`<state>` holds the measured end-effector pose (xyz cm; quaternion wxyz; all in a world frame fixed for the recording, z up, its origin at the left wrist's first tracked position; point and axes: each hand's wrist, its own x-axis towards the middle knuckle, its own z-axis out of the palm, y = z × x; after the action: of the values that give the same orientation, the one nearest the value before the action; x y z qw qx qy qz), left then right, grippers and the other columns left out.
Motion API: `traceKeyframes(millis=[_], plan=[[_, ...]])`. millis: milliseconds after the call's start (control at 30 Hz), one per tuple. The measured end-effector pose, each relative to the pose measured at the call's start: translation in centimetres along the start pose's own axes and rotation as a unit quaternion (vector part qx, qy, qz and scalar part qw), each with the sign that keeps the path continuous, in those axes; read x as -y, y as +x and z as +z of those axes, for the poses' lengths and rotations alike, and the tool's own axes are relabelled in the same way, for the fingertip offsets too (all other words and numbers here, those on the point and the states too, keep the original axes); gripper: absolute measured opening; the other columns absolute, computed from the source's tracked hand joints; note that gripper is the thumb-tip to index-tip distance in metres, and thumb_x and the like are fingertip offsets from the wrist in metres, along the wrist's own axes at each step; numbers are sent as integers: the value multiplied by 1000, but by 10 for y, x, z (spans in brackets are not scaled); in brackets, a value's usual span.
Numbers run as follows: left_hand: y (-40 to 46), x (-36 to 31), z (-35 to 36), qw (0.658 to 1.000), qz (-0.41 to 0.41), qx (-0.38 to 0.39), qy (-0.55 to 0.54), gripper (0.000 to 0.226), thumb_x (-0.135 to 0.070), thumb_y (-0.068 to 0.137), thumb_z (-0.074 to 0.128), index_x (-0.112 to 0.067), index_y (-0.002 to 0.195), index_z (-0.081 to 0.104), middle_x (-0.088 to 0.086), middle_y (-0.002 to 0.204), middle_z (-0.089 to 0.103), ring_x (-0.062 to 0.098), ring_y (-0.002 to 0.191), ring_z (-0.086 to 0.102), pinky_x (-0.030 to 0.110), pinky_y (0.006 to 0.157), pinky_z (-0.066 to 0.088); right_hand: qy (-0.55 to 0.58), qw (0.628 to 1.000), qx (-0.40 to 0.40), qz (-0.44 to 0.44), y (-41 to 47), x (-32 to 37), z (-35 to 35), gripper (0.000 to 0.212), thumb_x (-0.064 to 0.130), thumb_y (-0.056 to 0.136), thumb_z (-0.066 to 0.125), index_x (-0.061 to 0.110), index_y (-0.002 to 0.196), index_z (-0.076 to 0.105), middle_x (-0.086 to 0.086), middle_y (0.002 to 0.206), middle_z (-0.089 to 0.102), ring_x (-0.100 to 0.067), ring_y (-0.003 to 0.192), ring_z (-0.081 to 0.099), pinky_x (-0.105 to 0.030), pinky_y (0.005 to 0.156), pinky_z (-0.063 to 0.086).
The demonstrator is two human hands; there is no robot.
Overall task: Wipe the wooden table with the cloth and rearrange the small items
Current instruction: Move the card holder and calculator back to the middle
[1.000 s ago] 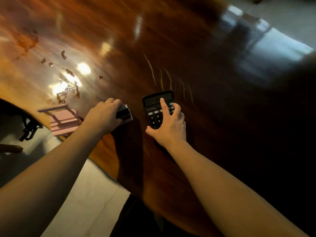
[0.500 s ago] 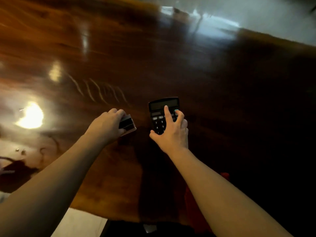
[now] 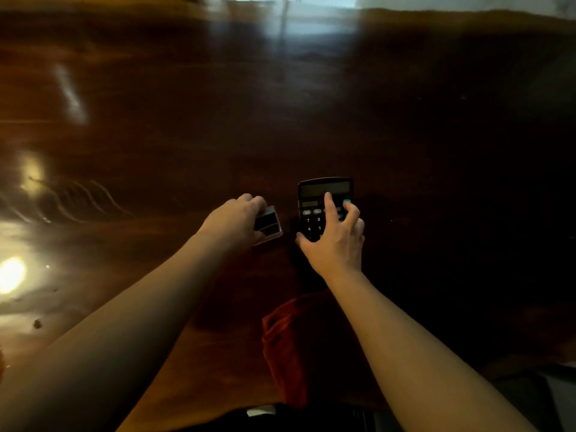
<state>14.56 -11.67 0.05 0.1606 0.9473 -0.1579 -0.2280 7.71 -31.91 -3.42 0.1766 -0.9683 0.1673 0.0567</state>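
Observation:
A black calculator (image 3: 314, 198) lies on the dark glossy wooden table (image 3: 280, 104). My right hand (image 3: 335, 241) rests on its keypad, thumb on its left edge and fingers spread over the keys. Just left of it, my left hand (image 3: 233, 222) grips a small flat dark-and-silver card-like item (image 3: 268, 225) held low over the table. A red cloth (image 3: 293, 344) lies crumpled at the near table edge, between my forearms.
Bright lamp reflections (image 3: 12, 272) glare on the table's left side, with a few small dark specks (image 3: 37, 323) nearby. The far table edge (image 3: 436, 10) meets pale floor at the top. The right side of the table is very dark.
The view swung right and forward over the table; the red cloth came into sight near the front edge. Both hands kept their hold on the calculator and the small item.

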Motion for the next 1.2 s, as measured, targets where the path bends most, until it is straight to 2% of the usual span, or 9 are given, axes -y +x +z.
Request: traceKeyframes(millis=[67, 200, 367, 500, 767, 933, 1067, 1200], plan=[[8, -9, 4, 1000, 15, -4, 2, 54, -30, 81, 78, -27, 127, 51, -3, 117, 55, 13, 95, 53, 31, 79, 48, -1, 1000, -5, 6, 2, -8, -1, 105, 66, 75, 71, 38, 156, 11, -11, 150, 16, -40, 131, 34, -56, 106, 42], [31, -34, 16, 999, 43, 6, 7, 53, -30, 80, 77, -30, 127, 51, -5, 115, 54, 12, 95, 52, 30, 75, 48, -3, 1000, -7, 24, 11, -31, -2, 105, 67, 75, 72, 38, 155, 10, -12, 149, 16, -39, 130, 35, -55, 104, 44], [44, -49, 31, 997, 65, -9, 27, 53, -33, 81, 75, -31, 128, 50, -4, 116, 54, 18, 103, 55, 38, 79, 52, -10, 999, 1, 42, 19, -43, 3, 105, 68, 73, 71, 38, 154, 12, -12, 149, 18, -40, 128, 36, -56, 103, 44], [50, -53, 42, 995, 73, -28, 59, 56, -35, 84, 72, -33, 134, 48, -2, 122, 53, 21, 108, 53, 38, 79, 43, -15, 999, 4, 47, 21, -47, 9, 104, 68, 73, 71, 38, 153, 13, -11, 146, 18, -40, 128, 36, -57, 102, 44], [46, -49, 55, 995, 71, -26, 68, 68, -32, 91, 65, -32, 150, 33, 2, 138, 49, 23, 119, 50, 41, 89, 44, -14, 998, 36, 55, 18, -54, 16, 94, 69, 78, 67, 42, 152, 16, -10, 152, 17, -41, 137, 29, -60, 107, 41], [35, -42, 51, 997, 64, -44, 25, 76, -38, 88, 68, -29, 153, 29, 3, 145, 46, 24, 127, 46, 41, 96, 45, -11, 996, 63, 59, 18, -56, 11, 95, 72, 80, 65, 45, 154, 12, -8, 164, 2, -45, 148, 14, -64, 114, 32], [8, -17, 37, 996, 31, -78, -9, 81, -45, 86, 69, -28, 153, 27, 3, 151, 40, 24, 135, 42, 43, 103, 44, -24, 993, 80, 79, 16, -47, 3, 106, 77, 76, 64, 48, 154, 0, -7, 168, -11, -45, 151, 0, -67, 117, 13], [-36, 23, 21, 993, -29, -111, -21, 83, -51, 85, 68, -28, 153, 27, 3, 152, 40, 24, 137, 40, 43, 107, 42, -45, 996, 61, 49, 4, -24, -5, 104, 71, 82, 63, 41, 158, -2, -11, 170, -4, -41, 154, -2, -66, 118, 11]])
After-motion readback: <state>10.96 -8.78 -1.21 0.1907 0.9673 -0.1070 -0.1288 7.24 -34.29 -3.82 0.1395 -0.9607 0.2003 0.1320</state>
